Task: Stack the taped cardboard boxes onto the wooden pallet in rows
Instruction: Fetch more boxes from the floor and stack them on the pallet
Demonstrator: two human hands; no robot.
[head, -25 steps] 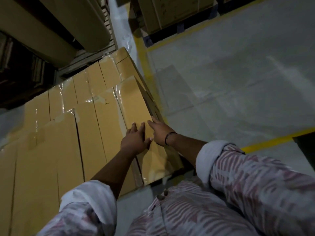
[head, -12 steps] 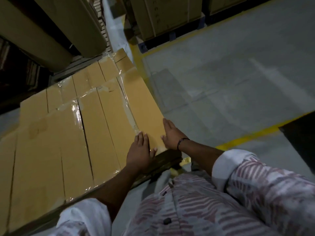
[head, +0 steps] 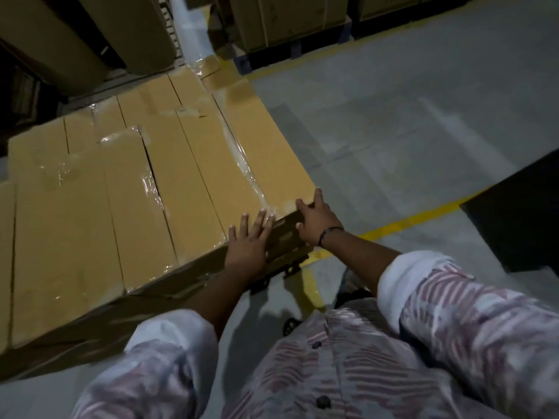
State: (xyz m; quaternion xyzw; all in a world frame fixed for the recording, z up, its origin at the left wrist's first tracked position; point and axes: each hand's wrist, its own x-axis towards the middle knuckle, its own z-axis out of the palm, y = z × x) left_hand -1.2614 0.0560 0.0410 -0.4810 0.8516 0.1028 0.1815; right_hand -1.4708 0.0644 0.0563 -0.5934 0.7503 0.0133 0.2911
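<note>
Both hands have slid back to the near end of the load since a moment ago, and the right-most box (head: 266, 152), tipped up a second back, now lies flat in line with its neighbours; it sits at the right edge of the row of taped boxes (head: 121, 192), its long side pressed against the next carton, shiny tape running along the seam between them; the whole row rests on the wooden pallet (head: 290, 258), whose dark boards and blocks show just under the near corner. The left hand (head: 248, 240) lies flat over the near top edge where the last two boxes meet, fingers straight and spread, grasping nothing. The right hand (head: 317, 219), a dark band (head: 329, 232) on its wrist, is set against the near right corner of that box, fingers stretched up over the top edge, pressing rather than clenching. Grey concrete floor (head: 393, 131) spreads to the right, crossed by a yellow line (head: 408, 222); more big cartons (head: 290, 22) stand at the far side; rolled striped sleeves fill the foreground.
</note>
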